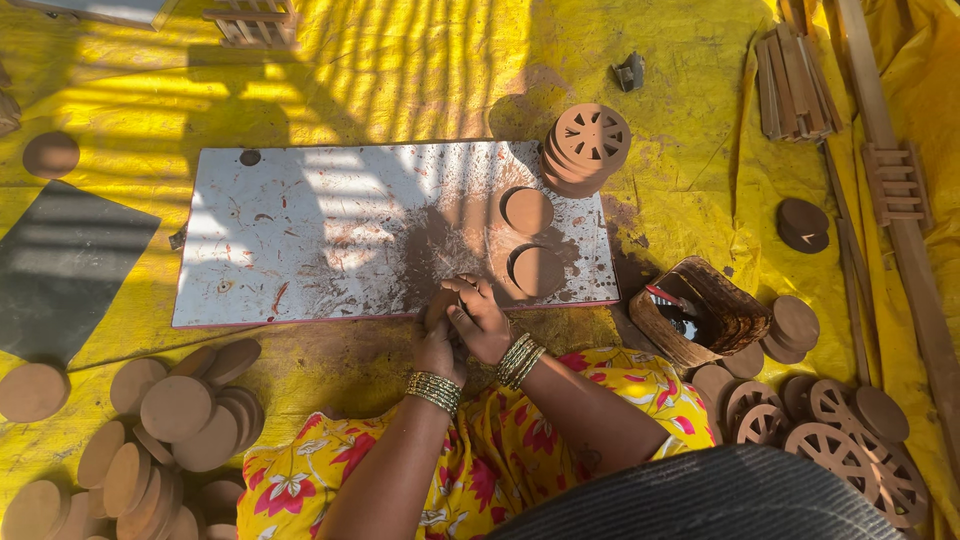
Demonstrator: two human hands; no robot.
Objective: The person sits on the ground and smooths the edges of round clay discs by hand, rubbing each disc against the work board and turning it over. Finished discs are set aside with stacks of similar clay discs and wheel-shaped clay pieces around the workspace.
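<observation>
Pressing a clay disc (441, 303) between them, the left hand (437, 345) and right hand (482, 322) are closed together on it at the near edge of the white board (300, 240). Steady, even pressure should keep the disc round. To the right, a small woven basket (712, 312) holds dark items, hard to make out.

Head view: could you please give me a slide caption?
Both hands press a clay lump at a white board beside stacked spoked clay discs.
</observation>
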